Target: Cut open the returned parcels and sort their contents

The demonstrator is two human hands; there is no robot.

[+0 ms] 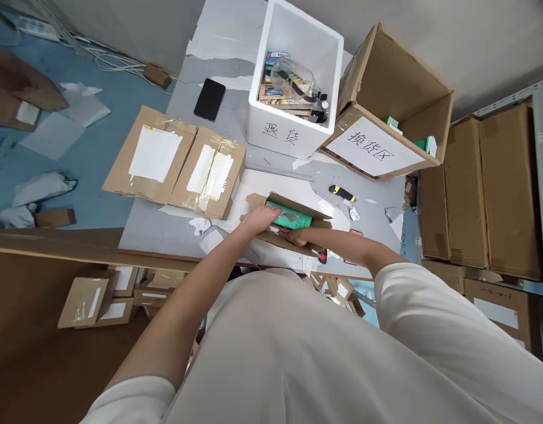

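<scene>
A small open cardboard box (pixel 298 206) lies on the table in front of me, its flaps spread. Inside it sits a green box (pixel 298 219) with a grey picture and small print. My left hand (pixel 259 219) grips the green box at its left end, thumb on top. Down in the cardboard box, my right hand (pixel 294 237) holds the near side of the green box with curled fingers, their tips partly hidden. Just beyond lies a yellow-and-black utility knife (pixel 342 192); a red-and-black tool (pixel 323 255) lies near the table's front edge.
Taped parcels (pixel 172 188) stand at the left, with a black phone (pixel 209 99) behind them. A white foam bin (pixel 293 132) holds books and a clear bottle. Beside it an open carton (pixel 399 82) with a paper sign contains green-and-white boxes. Crumpled paper (pixel 199 225) litters the table.
</scene>
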